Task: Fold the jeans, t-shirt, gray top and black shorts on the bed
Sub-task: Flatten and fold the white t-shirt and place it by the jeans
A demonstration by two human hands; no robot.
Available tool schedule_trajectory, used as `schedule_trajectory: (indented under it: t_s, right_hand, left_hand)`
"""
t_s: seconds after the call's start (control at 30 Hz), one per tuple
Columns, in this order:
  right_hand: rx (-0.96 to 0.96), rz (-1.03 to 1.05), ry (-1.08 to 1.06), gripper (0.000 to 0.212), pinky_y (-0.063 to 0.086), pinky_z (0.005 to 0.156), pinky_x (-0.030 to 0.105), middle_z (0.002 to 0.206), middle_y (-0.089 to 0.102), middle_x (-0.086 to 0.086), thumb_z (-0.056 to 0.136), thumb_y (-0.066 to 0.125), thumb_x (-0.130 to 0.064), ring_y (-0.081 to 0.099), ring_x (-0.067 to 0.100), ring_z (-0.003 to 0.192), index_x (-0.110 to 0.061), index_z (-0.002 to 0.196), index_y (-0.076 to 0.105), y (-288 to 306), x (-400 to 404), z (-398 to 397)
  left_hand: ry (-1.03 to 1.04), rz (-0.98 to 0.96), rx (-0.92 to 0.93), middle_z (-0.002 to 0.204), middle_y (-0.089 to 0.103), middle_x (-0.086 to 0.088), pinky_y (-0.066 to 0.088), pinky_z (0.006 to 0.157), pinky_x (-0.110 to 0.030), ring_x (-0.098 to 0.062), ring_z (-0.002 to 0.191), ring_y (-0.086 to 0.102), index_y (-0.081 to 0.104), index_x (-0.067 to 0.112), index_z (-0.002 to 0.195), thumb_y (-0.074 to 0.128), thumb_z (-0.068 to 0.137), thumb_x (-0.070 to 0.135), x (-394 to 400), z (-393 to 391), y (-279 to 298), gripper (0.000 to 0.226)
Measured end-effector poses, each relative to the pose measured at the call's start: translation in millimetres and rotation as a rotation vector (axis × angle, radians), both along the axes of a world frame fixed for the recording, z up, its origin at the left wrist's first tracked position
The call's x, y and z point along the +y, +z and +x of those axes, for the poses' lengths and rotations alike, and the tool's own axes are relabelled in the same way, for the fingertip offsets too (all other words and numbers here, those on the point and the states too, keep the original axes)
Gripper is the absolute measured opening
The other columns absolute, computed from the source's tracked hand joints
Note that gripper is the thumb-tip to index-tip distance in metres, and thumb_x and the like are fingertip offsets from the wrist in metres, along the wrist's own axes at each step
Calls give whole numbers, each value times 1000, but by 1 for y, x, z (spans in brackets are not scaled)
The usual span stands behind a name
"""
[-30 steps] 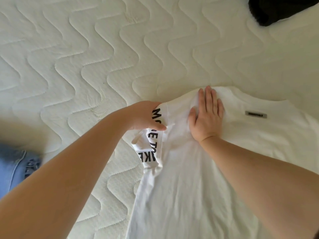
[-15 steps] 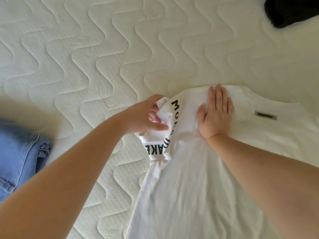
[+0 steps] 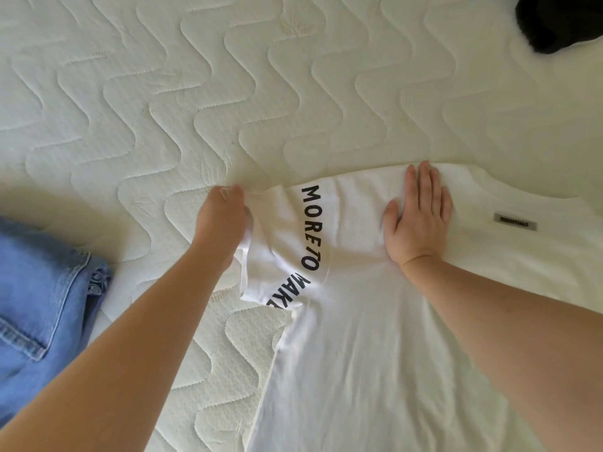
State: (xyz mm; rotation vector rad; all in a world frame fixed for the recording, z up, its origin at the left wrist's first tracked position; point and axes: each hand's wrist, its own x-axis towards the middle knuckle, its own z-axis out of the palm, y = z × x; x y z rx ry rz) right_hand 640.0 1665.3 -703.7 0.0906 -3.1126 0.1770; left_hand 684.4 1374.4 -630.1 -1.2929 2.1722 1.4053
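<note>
A white t-shirt point(image 3: 375, 353) lies spread on the quilted white bed point(image 3: 195, 93), with a small grey label near its collar. Its left sleeve point(image 3: 287, 243) carries black lettering and is stretched out to the left. My left hand point(image 3: 223, 220) grips the sleeve's end. My right hand point(image 3: 419, 220) lies flat on the shirt's shoulder, fingers straight, pressing it down. Blue jeans point(image 3: 42, 308) lie at the left edge. A black garment point(image 3: 561, 21) shows at the top right corner, mostly cut off.
The bed's wavy quilted cover stretches bare across the whole upper half of the view. No gray top is in view.
My left hand has pulled the sleeve outward to the left, unfolding it so more lettering shows. My right hand stays pressed on the shoulder. The view shifted left, showing more of the jeans.
</note>
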Motion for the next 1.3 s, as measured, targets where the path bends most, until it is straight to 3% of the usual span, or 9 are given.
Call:
schedule_trajectory:
  t_s: [0.13, 0.23, 0.43, 0.57, 0.67, 0.83, 1.03, 1.17, 1.3]
  right_hand:
    - [2, 1, -3, 65, 9, 122, 41, 162, 22, 10, 94, 29, -36, 16, 25, 150, -12, 154, 25, -1, 0, 0]
    - [11, -1, -5, 65, 9, 122, 41, 161, 23, 11, 94, 29, -36, 17, 26, 150, -11, 154, 26, 0, -1, 0]
    - [-16, 4, 4, 66, 8, 122, 42, 161, 21, 12, 94, 27, -36, 16, 27, 150, -11, 154, 24, 0, 0, 0]
    - [-28, -2, 0, 66, 8, 122, 42, 162, 20, 11, 94, 26, -37, 14, 26, 150, -11, 155, 23, 0, 0, 0]
    - [-42, 0, 1, 66, 7, 122, 42, 162, 19, 11, 94, 26, -37, 13, 26, 150, -12, 155, 22, 2, -1, 0]
    - [-63, 15, -4, 67, 6, 122, 41, 163, 17, 11, 94, 23, -38, 11, 25, 151, -12, 155, 19, 2, -1, 1]
    - [-137, 63, -5, 66, 2, 122, 41, 164, 10, 9, 95, 19, -39, 5, 23, 151, -14, 156, 13, 8, -4, 0]
    - [-271, 113, -7, 65, -4, 122, 42, 165, -5, 8, 99, 17, -37, -6, 22, 151, -13, 157, 3, 22, -5, -8]
    - [-220, 114, 82, 66, -9, 119, 41, 165, -6, 7, 101, 27, -41, -5, 21, 152, -14, 157, 5, 48, -22, 3]
  left_hand:
    - [19, 264, -57, 87, 73, 4, 55, 71, -29, -18, 82, 70, 66, 25, 93, 72, 70, 70, -7, 21, -2, 51]
    - [-95, 305, -10, 87, 76, 8, 58, 68, -27, -12, 81, 73, 69, 26, 96, 89, 69, 37, -7, 38, -6, 35]
    - [131, 424, 150, 99, 75, 6, 59, 84, -37, -22, 101, 70, 68, 31, 104, 55, 94, 11, -24, 51, -3, 26]
    - [127, 216, 15, 99, 72, 8, 53, 93, -40, -16, 101, 66, 67, 37, 92, 43, 98, 48, -19, 63, -4, 26]
    - [-31, 112, 44, 82, 73, 10, 51, 69, -24, -8, 82, 69, 68, 32, 84, 53, 83, 72, -15, 69, -2, 43]
    - [-367, -72, -33, 85, 68, 15, 46, 62, -16, 0, 79, 63, 62, 26, 100, 78, 79, 46, -2, 80, -10, 34]
    - [-92, 173, 77, 87, 74, 12, 51, 67, -24, -9, 82, 69, 68, 30, 98, 64, 93, 36, -9, 80, -7, 9]
    - [27, 242, 19, 84, 67, -5, 51, 59, -35, -23, 64, 60, 63, 17, 106, 50, 99, 39, -10, 83, 2, 27]
    - [32, 217, 19, 87, 72, -3, 55, 74, -35, -22, 82, 68, 66, 18, 94, 60, 83, 67, -2, 105, 11, 51]
